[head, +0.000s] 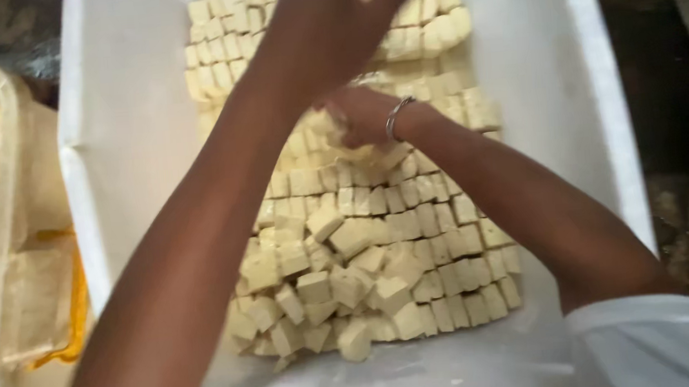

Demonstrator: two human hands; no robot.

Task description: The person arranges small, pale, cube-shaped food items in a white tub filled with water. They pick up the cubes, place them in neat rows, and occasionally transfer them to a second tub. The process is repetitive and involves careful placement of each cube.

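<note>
Head view: the left hand (330,14) sits at twelve o'clock over the pale cubes (366,257) filling the white tray (128,153), grip unclear, while the bangled right hand (359,114) cups cubes at centre.

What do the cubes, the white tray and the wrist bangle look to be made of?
Cubes: a soft, pale cream food, perhaps tofu or a milk sweet, matte with crumbly cut edges. Tray: probably plastic or coated foam, smooth white, thick rounded rim; hard to settle. Bangle at the right hand: thin, grey, glinting, so likely metal.
</note>
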